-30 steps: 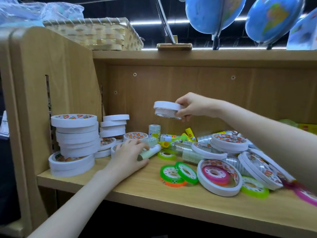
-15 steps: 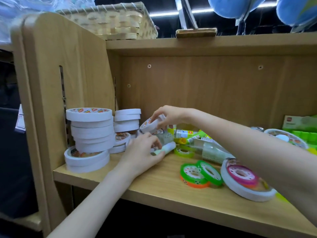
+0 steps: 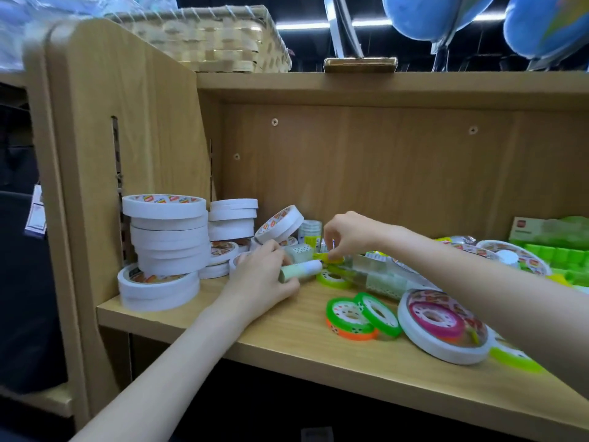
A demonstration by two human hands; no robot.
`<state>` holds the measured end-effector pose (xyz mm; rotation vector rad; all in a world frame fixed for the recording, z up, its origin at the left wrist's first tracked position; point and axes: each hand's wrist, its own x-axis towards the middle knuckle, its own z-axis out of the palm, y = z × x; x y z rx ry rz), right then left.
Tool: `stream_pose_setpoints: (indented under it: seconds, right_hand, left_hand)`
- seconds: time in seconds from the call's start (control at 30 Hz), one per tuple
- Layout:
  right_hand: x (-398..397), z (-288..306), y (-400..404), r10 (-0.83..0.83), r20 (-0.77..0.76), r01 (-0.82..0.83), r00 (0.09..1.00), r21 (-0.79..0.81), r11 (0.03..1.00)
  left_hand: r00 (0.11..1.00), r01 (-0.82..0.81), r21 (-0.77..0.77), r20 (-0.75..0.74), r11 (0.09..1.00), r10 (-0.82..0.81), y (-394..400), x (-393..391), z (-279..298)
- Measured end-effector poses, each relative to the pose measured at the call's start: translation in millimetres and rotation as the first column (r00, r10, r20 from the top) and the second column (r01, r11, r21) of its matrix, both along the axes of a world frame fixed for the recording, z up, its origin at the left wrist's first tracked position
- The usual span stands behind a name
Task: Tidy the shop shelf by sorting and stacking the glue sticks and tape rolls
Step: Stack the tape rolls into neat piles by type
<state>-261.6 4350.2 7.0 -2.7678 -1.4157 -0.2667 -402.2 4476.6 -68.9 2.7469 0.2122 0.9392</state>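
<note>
At the left end of the wooden shelf (image 3: 287, 342), hard against the side panel, stands a tall stack of white tape rolls (image 3: 167, 237) on two wider rolls near the front edge, with a shorter stack of white rolls (image 3: 232, 218) just behind it toward the back corner. One white tape roll (image 3: 280, 223) leans tilted, its printed face showing, against the things beside that shorter stack. The left hand (image 3: 263, 279) rests on the shelf board near the stacks, its fingers curled round a pale green glue stick (image 3: 301, 271) that lies almost level, its white end pointing right. The right hand (image 3: 349, 234) reaches in from the right over the clutter, fingertips pinching a small yellow-green item (image 3: 330, 257) whose kind is too blurred to tell. Toward the front edge lie two green tape rings (image 3: 363, 311) overlapping, the left one sitting on an orange ring (image 3: 350, 334), and just right of them a large white roll (image 3: 443, 327) with a pink ring (image 3: 436, 315) resting inside it. Along the back right sits a green box (image 3: 548, 231). On the board above stand a woven basket (image 3: 216, 39) and blue globes (image 3: 436, 17).
</note>
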Motion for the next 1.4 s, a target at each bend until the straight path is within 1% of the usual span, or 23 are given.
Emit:
stream_pose_setpoints:
  seconds: [0.13,0.17,0.2,0.23,0.27,0.33,0.37,0.4,0.43,0.47,0.5,0.53,0.57,0.6,0.63,0.7,0.83,0.87,0.93,1.0,1.1,1.27,1.4]
  right_hand:
    - [-2.8,3.5,-0.8,-0.016,-0.015,0.016,1.0,-0.007,1.0]
    - [0.4,5.3,-2.0,-0.024,-0.058,0.028,0.998,0.083,0.996]
    - [2.7,8.5,-4.8,-0.012,-0.155,0.052,0.988,0.259,0.965]
    - [4.6,13.9,-8.1,0.034,-0.297,0.114,0.954,0.464,0.879]
    - [7.0,20.3,-11.9,0.122,-0.439,0.206,0.89,0.628,0.75]
    - [10.8,32.7,-20.4,0.318,-0.579,0.364,0.75,0.764,0.533]
    - [12.7,36.4,-23.5,0.35,-0.581,0.386,0.735,0.783,0.488]
    - [16.0,37.3,-25.7,0.325,-0.547,0.347,0.772,0.79,0.505]
    - [19.5,36.4,-29.0,0.233,-0.452,0.241,0.861,0.767,0.595]
    - [23.4,34.9,-32.6,0.116,-0.291,0.104,0.95,0.643,0.758]
    - [28.6,31.5,-34.4,0.054,-0.114,-0.003,0.992,0.409,0.912]
    - [32.7,26.6,-35.1,0.058,0.016,-0.06,0.998,0.164,0.985]
    - [36.8,21.6,-35.8,0.071,0.057,-0.069,0.996,-0.035,0.997]
    - [38.8,18.4,-36.0,0.07,0.026,-0.066,0.997,-0.143,0.987]
    - [38.0,17.5,-34.9,0.068,-0.013,-0.069,0.998,-0.184,0.981]
    - [36.6,17.8,-32.4,0.064,-0.028,-0.068,0.998,-0.196,0.978]
    - [34.3,12.9,-18.6,0.026,0.075,-0.005,0.997,-0.264,0.965]
    - [33.1,13.3,-15.9,0.002,0.134,0.033,0.991,-0.255,0.967]
    - [33.6,24.4,-18.9,-0.1,0.21,0.127,0.973,-0.118,0.985]
    - [35.7,41.8,-31.9,-0.223,0.175,0.225,0.959,0.009,0.974]
    - [44.2,43.7,-51.0,-0.32,0.115,0.326,0.94,-0.038,0.945]
    - [50.1,18.2,-47.7,-0.23,0.018,0.23,0.973,-0.13,0.964]
    - [55.2,6.1,-26.3,-0.224,-0.029,0.215,0.974,-0.191,0.958]
  left_hand:
    - [0.987,0.052,-0.149,0.156,0.987,-0.029,2.0,-0.9,1.6]
    - [0.981,0.072,-0.208,0.191,0.975,-0.031,2.8,-0.8,3.3]
    - [0.973,0.113,-0.29,0.226,0.95,-0.046,3.3,-0.9,5.7]
    - [0.961,0.168,-0.382,0.27,0.909,-0.064,4.0,-0.1,8.6]
    - [0.945,0.224,-0.47,0.32,0.854,-0.072,4.4,1.3,11.9]
    - [0.92,0.307,-0.608,0.386,0.733,-0.065,1.3,5.4,18.1]
    - [0.91,0.344,-0.654,0.409,0.673,-0.068,-1.4,9.3,20.2]
    - [0.898,0.384,-0.685,0.434,0.62,-0.077,-4.8,14.1,22.0]
    - [0.887,0.409,-0.688,0.453,0.599,-0.086,-8.3,19.0,23.5]
    - [0.881,0.417,-0.662,0.464,0.623,-0.096,-12.0,23.3,25.4]
    - [0.879,0.414,-0.622,0.464,0.665,-0.113,-15.0,27.8,27.2]
    - [0.878,0.418,-0.589,0.459,0.692,-0.139,-17.8,32.2,28.2]
    - [0.876,0.43,-0.571,0.453,0.7,-0.168,-20.2,36.4,29.1]
    - [0.872,0.445,-0.562,0.449,0.697,-0.195,-21.4,40.3,29.8]
    - [0.87,0.454,-0.557,0.445,0.696,-0.212,-21.6,44.2,30.0]
    - [0.87,0.456,-0.55,0.441,0.7,-0.221,-21.7,50.1,28.9]
    - [0.864,0.453,-0.517,0.454,0.726,-0.215,-22.8,52.7,26.8]
    - [0.859,0.46,-0.512,0.462,0.726,-0.219,-22.5,51.8,25.8]
    - [0.858,0.461,-0.494,0.462,0.737,-0.227,-20.7,51.5,24.2]
    - [0.873,0.423,-0.457,0.437,0.783,-0.216,-17.5,54.1,25.0]
    - [0.909,0.341,-0.374,0.364,0.862,-0.202,-16.5,64.4,31.0]
    - [0.906,0.351,-0.34,0.357,0.872,-0.225,-23.8,85.7,33.0]
    - [0.909,0.321,-0.272,0.356,0.907,-0.216,-24.8,85.4,29.8]
